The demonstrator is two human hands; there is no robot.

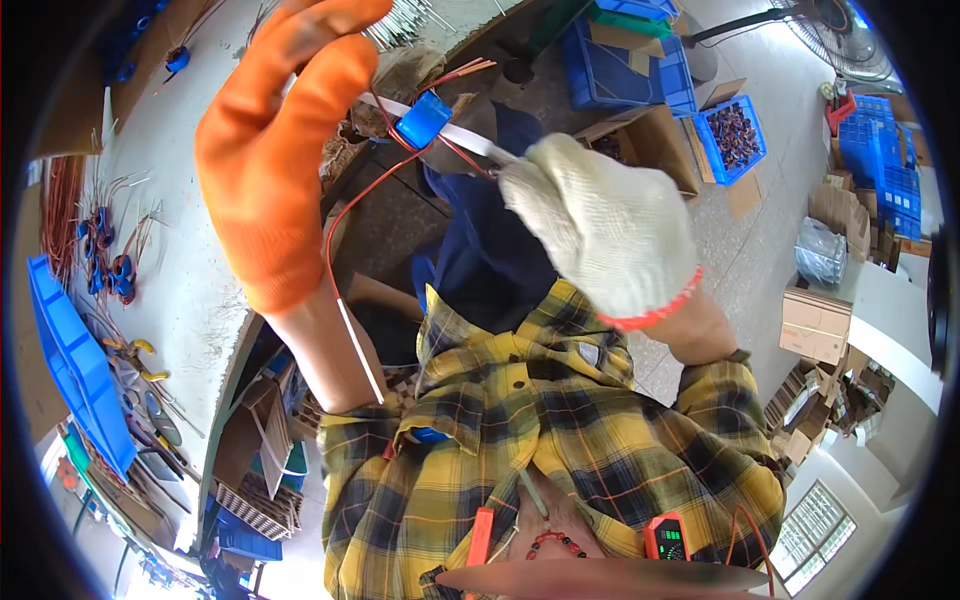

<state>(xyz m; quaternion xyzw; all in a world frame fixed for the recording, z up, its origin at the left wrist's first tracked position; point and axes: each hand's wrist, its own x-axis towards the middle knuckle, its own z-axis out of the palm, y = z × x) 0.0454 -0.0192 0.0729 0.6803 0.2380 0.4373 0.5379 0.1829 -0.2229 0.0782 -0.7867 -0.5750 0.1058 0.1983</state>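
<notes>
My left hand (265,165), in an orange knitted glove, is closed with its fingers round one end of a white flat strip (465,138). On the strip, between my hands, sits a small blue block-shaped part (423,121) with red wires running from it. One red wire (355,200) curves down past my left wrist and ends in a thin white sleeve (360,350) by the forearm. My right hand (605,225), in a white knitted glove with a red cuff, is closed at the strip's other end. Its fingertips and their exact grip are partly hidden.
A worktop (185,250) on the left carries several blue parts with red wires (122,275), a blue tray (80,360) and hand tools. Beyond my right hand, a blue crate (735,140) of small dark parts stands near cardboard boxes (655,145). A fan (835,35) stands far right.
</notes>
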